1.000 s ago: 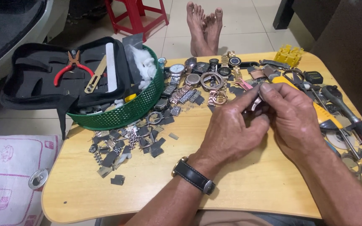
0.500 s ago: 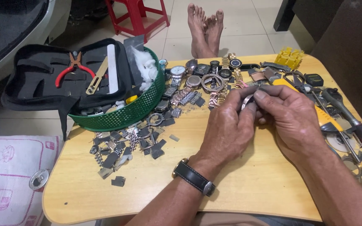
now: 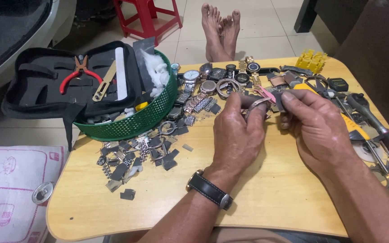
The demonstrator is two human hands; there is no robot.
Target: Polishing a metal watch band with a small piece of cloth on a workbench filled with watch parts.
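While left hand [image 3: 237, 135] pinched small silver metal watch band [image 3: 256, 104] right of green mesh basket [image 3: 151, 118], right hand [image 3: 314, 123] closed fingers on its other end, steadying it above wooden table [image 3: 167, 198].

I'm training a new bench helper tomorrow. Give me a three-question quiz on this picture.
1. True or false: the left hand and right hand both hold the small metal watch part.
2. The green basket sits: A) left of the hands, B) right, C) on the floor.
3. Fill in: the red-handled pliers lie in an open black ____.

Key: 1 true; 2 A; 3 tool case.
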